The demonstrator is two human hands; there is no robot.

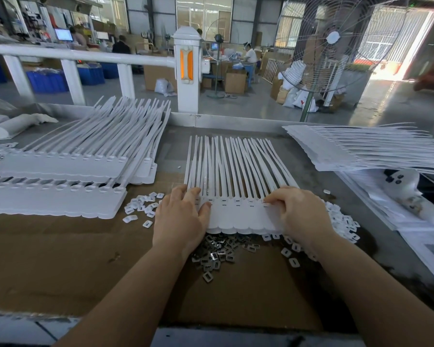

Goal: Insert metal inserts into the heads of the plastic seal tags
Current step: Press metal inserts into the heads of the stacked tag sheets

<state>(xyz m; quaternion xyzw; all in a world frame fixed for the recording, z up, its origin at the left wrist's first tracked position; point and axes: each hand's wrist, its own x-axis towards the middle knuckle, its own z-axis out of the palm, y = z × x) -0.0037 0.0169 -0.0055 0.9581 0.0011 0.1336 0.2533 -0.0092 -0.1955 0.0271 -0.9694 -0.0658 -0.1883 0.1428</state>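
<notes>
A joined strip of white plastic seal tags [238,196] lies mid-worktop on the brown cardboard sheet [60,246], tails pointing toward the far edge; the left hand [181,216] rests flat on the strip's left end, fingers straight, grasping nothing; the right hand [298,211] curls its fingertips onto the heads at the right end — whether it pinches anything cannot be told; metal inserts [218,251] lie heaped just nearer the person, between the forearms.

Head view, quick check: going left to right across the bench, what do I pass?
Left tag stacks → loose white caps → left hand → tag strip being worked → right hand → white caps → right tag stack. The metal inserts lie nearer, below the strip.
</notes>
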